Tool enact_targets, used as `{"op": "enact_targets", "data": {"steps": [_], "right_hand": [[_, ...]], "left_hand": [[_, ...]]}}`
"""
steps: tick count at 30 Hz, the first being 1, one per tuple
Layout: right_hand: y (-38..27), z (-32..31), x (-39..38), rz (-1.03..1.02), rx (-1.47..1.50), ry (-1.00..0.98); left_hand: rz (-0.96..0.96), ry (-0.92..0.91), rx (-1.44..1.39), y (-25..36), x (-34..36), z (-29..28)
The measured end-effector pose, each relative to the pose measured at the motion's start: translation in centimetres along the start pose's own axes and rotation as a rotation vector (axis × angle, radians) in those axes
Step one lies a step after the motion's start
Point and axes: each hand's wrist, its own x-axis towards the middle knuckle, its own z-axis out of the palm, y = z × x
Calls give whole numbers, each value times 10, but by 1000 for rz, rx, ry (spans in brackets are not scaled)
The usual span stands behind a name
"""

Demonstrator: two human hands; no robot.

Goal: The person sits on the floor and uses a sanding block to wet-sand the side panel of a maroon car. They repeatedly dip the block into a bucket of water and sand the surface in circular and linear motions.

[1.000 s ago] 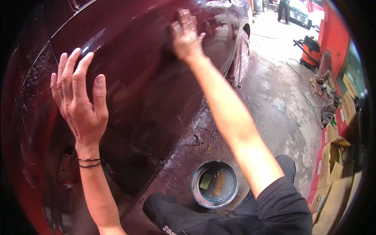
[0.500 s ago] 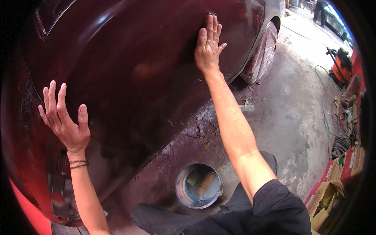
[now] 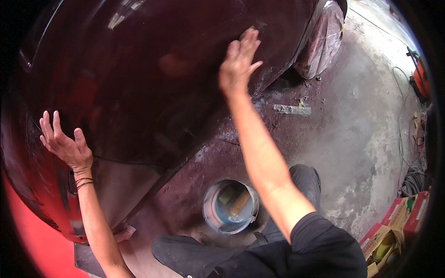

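My right hand (image 3: pixel 238 62) lies flat against the dark maroon car body panel (image 3: pixel 153 106), fingers stretched forward and little finger apart. The edge of a thin pad-like thing (image 3: pixel 251 29) peeks out past its fingertips; the rest is covered by the hand, and motion blurs it. Lower left, my left hand (image 3: pixel 69 148) is open with fingers spread and nothing in it. It is at the panel's left part, above a dark recess; whether the palm touches the surface I cannot tell. Dark bands circle that wrist.
Between my legs and the car stands a bucket (image 3: pixel 207 211) of cloudy water with a tan block (image 3: pixel 239 204) and a greenish piece inside. A strip of tape (image 3: pixel 292 110) lies on the floor near the covered wheel (image 3: pixel 320 44). Cartons (image 3: pixel 394 217), a cable and an orange-black machine (image 3: pixel 421 76) line the right.
My right hand has shifted slightly down and left on the panel, the pad-like thing with it. My left hand appears lower and further left. The whole view has also shifted.
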Motion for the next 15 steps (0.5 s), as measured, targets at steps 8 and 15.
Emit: {"op": "enact_targets", "data": {"steps": [8, 15], "right_hand": [[60, 17, -81, -181, -215, -62], [52, 12, -70, 136, -37, -78]], "left_hand": [[61, 20, 28, -6, 2, 2], [18, 33, -62, -1, -4, 6]]}}
